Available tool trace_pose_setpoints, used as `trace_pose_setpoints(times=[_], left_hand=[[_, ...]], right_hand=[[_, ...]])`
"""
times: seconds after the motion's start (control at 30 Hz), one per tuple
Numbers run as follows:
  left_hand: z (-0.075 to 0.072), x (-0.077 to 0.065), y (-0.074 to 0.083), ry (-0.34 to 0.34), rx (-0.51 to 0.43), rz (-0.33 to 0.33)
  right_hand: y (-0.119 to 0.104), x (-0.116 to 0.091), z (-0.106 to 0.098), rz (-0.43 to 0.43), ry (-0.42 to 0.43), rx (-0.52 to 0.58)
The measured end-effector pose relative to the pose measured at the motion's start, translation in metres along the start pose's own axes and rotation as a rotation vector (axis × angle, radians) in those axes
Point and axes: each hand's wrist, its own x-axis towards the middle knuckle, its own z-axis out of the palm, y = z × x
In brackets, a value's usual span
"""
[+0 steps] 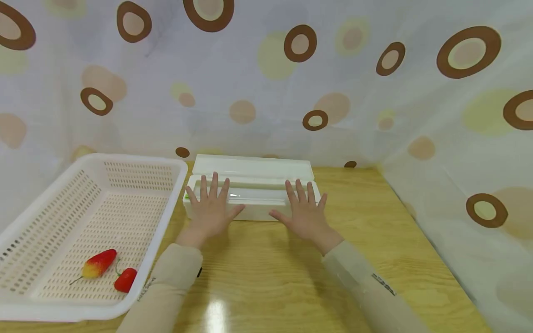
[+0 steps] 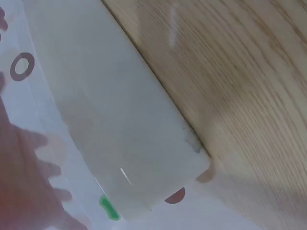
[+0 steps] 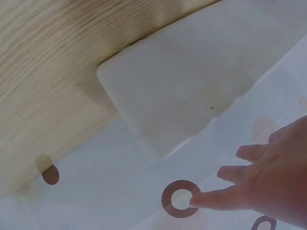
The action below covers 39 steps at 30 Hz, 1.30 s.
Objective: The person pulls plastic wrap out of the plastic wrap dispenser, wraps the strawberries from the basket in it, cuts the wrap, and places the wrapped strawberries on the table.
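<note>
A long white box [image 1: 256,213], which looks like a cling film dispenser, lies crosswise on the table with its lid [image 1: 254,167] tipped back toward the wall. Inside it a smooth, pale, shiny roll [image 1: 259,194] shows. My left hand [image 1: 210,213] is spread over the box's left end, fingers straight. Over the right end my right hand [image 1: 307,217] is spread the same way. Neither hand grips anything; whether the fingers touch the box I cannot tell. At the box's left end a small green piece [image 2: 110,208] shows in the left wrist view.
A white perforated plastic basket [image 1: 167,217] stands on the left. In it lie a red and yellow pepper [image 1: 99,264] and a smaller red pepper [image 1: 126,280]. A patterned sheet [image 1: 250,83] hangs behind the wooden table [image 1: 266,277] and along its right side.
</note>
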Motion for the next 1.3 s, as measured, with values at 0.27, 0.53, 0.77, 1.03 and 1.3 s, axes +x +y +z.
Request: trace_pose_setpoints(times=[0.27,0.53,0.77,1.03,1.3], left_hand=[[-0.003,0.003,-0.016,0.077,0.065,-0.054],[-0.011,0.004,-0.02,0.161,0.098,-0.006],[-0.013,0.006,-0.022,0.196,0.032,-0.012],[-0.009,0.011,-0.019,0.186,-0.02,-0.062],[-0.01,0.014,-0.013,0.152,-0.009,-0.072]], right_hand=[[0.033,0.01,-0.003,-0.082,0.091,-0.155],[0.054,0.015,-0.008,-0.204,0.223,-0.174],[0.057,0.018,-0.006,-0.159,0.18,-0.125],[0.057,0.015,-0.006,-0.126,0.135,-0.072],[0.063,0.021,-0.005,-0.158,0.17,-0.075]])
